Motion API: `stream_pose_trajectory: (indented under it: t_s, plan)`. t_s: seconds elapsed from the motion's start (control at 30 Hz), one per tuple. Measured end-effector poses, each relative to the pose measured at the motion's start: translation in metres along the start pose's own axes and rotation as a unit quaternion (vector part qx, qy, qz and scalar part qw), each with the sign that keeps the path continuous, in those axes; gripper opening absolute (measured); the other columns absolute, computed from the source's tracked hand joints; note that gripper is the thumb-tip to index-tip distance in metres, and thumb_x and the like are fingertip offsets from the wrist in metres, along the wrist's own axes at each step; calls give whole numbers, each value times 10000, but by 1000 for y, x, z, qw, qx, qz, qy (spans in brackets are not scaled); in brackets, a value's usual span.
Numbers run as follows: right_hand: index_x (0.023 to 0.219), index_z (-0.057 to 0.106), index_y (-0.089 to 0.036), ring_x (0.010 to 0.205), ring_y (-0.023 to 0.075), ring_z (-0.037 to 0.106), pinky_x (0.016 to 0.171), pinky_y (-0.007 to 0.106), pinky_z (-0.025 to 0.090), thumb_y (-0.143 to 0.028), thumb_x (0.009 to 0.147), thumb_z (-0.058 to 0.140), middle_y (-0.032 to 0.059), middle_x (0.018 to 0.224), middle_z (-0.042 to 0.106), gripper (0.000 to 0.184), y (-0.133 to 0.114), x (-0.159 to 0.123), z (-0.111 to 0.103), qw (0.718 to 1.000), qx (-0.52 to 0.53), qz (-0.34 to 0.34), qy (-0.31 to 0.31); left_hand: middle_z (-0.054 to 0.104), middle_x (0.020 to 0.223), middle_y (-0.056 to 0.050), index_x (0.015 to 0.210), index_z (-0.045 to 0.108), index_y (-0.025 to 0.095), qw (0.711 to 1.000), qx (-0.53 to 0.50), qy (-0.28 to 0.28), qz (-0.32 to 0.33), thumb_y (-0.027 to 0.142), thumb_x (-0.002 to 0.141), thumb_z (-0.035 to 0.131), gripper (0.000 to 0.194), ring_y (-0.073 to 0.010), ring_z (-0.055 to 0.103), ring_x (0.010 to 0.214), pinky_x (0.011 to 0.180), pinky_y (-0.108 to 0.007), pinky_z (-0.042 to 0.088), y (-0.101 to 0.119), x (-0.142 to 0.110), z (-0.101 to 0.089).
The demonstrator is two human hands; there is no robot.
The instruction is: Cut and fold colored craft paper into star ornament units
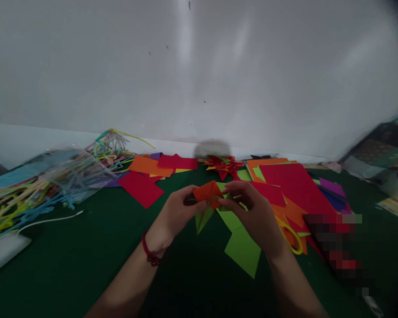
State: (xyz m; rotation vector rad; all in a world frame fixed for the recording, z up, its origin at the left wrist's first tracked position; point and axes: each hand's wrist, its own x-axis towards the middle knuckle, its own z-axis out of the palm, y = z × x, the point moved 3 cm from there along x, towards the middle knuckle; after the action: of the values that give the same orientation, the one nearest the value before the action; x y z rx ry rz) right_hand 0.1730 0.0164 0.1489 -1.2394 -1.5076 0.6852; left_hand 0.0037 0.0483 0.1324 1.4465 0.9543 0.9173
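Observation:
Between my hands, above the green tabletop, is a folded piece of orange paper (207, 191). My left hand (181, 207) pinches its left side between thumb and fingers. On the other side, my right hand (247, 205) has thumb and fingertips closed on its right edge. A folded green paper piece (204, 219) shows just below the orange one; whether the two are joined I cannot tell. Under my right hand and forearm lie light green paper sheets (243, 249). Behind my hands sits a spiky red, orange and green paper flower (223, 165).
Pipe cleaners (53, 185) in plastic bags heap up at the left, with a white power strip (8, 251) in front. Red sheets (141, 189) lie mid-left. Stacked coloured paper (288, 176), yellow-handled scissors (293, 238) and a dark pixelated object (334, 247) are at the right.

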Motion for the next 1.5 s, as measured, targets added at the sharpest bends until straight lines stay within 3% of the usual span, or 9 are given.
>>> stream_pose_trajectory:
  t_s: [0.07, 0.23, 0.67, 1.0, 1.23, 1.5]
  plan:
    - [984, 559, -242, 765, 153, 618, 625, 264, 523, -367, 741, 621, 20, 879, 635, 280, 3, 1, 0, 999, 32, 27, -10, 630, 854, -29, 896, 579, 157, 1000, -9, 17, -5, 295, 717, 625, 230, -160, 583, 800, 677, -241, 435, 1, 0, -1]
    - [813, 566, -194, 508, 112, 580, 456, 234, 478, -399, 790, 553, -9, 654, 608, 206, 9, 0, 4, 991, 74, 80, -73, 627, 834, -31, 871, 577, 156, 999, -18, 26, 0, 300, 717, 630, 218, -145, 576, 775, 662, -233, 427, 4, -1, -2]
    - [781, 445, -208, 469, 161, 629, 407, 256, 498, -419, 775, 567, 15, 662, 674, 244, 1, -2, 7, 986, 120, 111, -22, 633, 858, -40, 911, 580, 155, 999, 3, 37, 34, 305, 747, 598, 223, -151, 577, 791, 673, -250, 439, 10, -6, -1]
    - [810, 445, -219, 538, 175, 649, 436, 255, 502, -411, 778, 563, 12, 684, 679, 228, 4, -4, 13, 983, 148, 101, -38, 562, 713, 10, 840, 567, 163, 997, 38, 62, 29, 352, 777, 552, 200, -110, 521, 648, 550, -199, 388, 9, -4, -3]
    - [845, 544, -219, 919, 191, 607, 668, 298, 532, -328, 784, 576, 63, 1139, 586, 129, -5, -2, 12, 999, 36, 0, -24, 538, 676, 15, 830, 575, 166, 989, 114, 83, 43, 375, 791, 519, 219, -111, 497, 611, 526, -207, 357, 10, -5, -4]
    - [798, 617, -212, 877, 199, 605, 664, 332, 547, -301, 806, 545, 61, 999, 629, 115, -8, -4, 14, 999, -16, -34, 20, 536, 652, 15, 785, 570, 168, 983, 153, 86, 55, 381, 800, 503, 223, -110, 485, 588, 523, -215, 356, 13, -8, 0]
